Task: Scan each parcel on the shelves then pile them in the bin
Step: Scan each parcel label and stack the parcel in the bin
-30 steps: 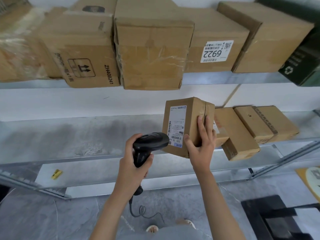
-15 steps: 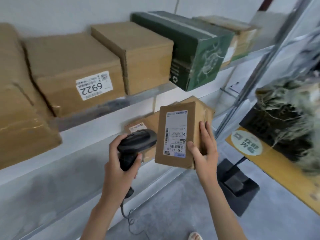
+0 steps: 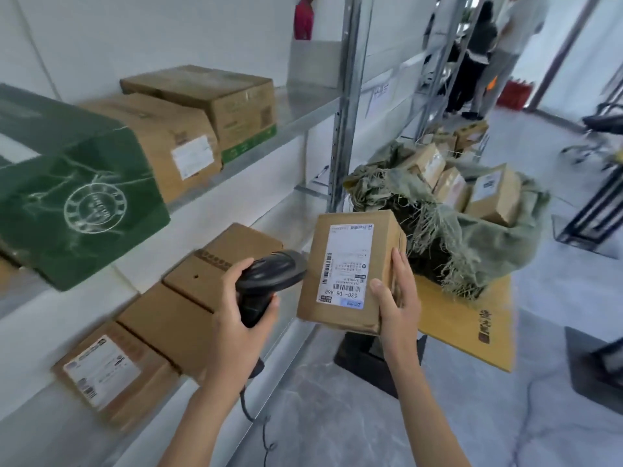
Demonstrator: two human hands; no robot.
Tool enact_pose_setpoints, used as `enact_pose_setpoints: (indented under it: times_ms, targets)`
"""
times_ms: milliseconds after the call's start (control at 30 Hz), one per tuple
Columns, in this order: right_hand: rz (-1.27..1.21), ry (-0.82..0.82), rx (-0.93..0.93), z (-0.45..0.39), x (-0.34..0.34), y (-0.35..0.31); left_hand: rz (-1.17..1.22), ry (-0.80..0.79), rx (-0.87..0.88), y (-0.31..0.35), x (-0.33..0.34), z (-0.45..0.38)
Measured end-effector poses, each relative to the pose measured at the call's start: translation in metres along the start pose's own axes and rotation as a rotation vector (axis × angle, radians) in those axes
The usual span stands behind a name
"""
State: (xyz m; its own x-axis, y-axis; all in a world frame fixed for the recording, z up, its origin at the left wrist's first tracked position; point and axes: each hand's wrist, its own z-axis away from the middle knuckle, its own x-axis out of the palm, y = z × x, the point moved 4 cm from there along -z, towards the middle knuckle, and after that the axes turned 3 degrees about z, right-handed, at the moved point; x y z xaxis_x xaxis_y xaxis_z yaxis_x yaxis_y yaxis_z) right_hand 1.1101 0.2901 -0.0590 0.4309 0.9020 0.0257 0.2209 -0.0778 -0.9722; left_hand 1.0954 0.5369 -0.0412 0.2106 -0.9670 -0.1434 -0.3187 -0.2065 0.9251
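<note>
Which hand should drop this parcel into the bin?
Right. The right hand already grips the parcel on the side nearer the bin; the left hand holds the scanner.

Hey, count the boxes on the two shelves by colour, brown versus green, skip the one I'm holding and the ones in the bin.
Brown boxes: 5, two on the upper shelf, three on the lower shelf.
Green box: 1, upper shelf.
Total: 6.

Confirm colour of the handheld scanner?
Black handheld barcode scanner, clearest in the head view.
</note>
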Motion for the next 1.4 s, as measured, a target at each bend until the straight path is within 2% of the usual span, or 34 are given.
enact_pose_setpoints:
  times_ms: [433,667,800,900,1000,1067,1133,1233,1400]
  targets:
    - [-0.088,0.236,0.109,-0.143,-0.143,0.034,0.105,-0.155,0.056,-0.003,0.213,-0.091]
    - [0.052,0.338,0.030,-0.278,-0.175,0.017,0.104,-0.220,0.075,-0.005,0.279,-0.148]
    - [0.259,0.370,0.055,-0.367,-0.176,0.025,0.173,-0.263,0.045,-0.018,0.301,-0.189]
    - [0.493,0.308,0.152,-0.424,-0.174,0.042,0.195,-0.301,0.023,-0.030,0.316,-0.221]
    - [0.678,0.167,0.293,-0.482,-0.173,0.054,0.227,-0.307,0.013,-0.043,0.330,-0.250]
    - [0.922,0.090,0.285,-0.507,-0.171,0.063,0.226,-0.315,0.010,-0.052,0.339,-0.266]
    - [1.133,0.097,0.238,-0.518,-0.171,0.074,0.224,-0.331,-0.006,-0.063,0.347,-0.279]
    - [1.184,0.105,0.294,-0.528,-0.179,0.088,0.215,-0.352,-0.036,-0.075,0.356,-0.290]
    - [1.092,0.096,0.384,-0.539,-0.180,0.087,0.194,-0.360,-0.046,-0.080,0.365,-0.297]
